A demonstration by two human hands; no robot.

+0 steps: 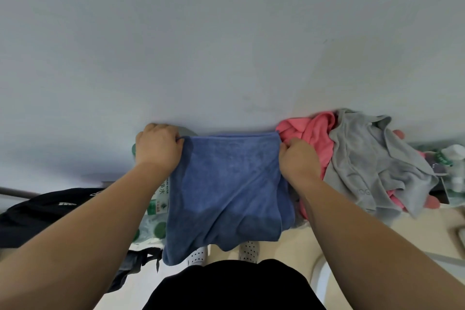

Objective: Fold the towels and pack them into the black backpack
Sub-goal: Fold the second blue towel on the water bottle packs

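Hanging in front of the body, the blue towel (226, 184) is held up by its two top corners against a pale wall (226, 33). The left corner is gripped by the left hand (158, 148), whose fingers are curled tightly round the hem. The right corner is pinched in the right hand (297, 158), likewise clenched on the cloth. The top edge is stretched nearly straight between the fists, while the lower part falls in loose folds, its left corner reaching lowest. A second layer can be made out along the right side.

Just right of the right hand a pink towel (317, 133) is heaped, and a grey towel (364, 163) is draped over and beside it. What they lie on cannot be told. The backpack (37, 211) is seen low on the left, beyond the left forearm and well apart from the heaped towels; whether it is open cannot be told. Green-capped bottles (154, 209) in a wrapped pack are partly hidden behind the blue towel. White perforated shoes (249, 250) are seen below its hem on a cream floor (284, 254).
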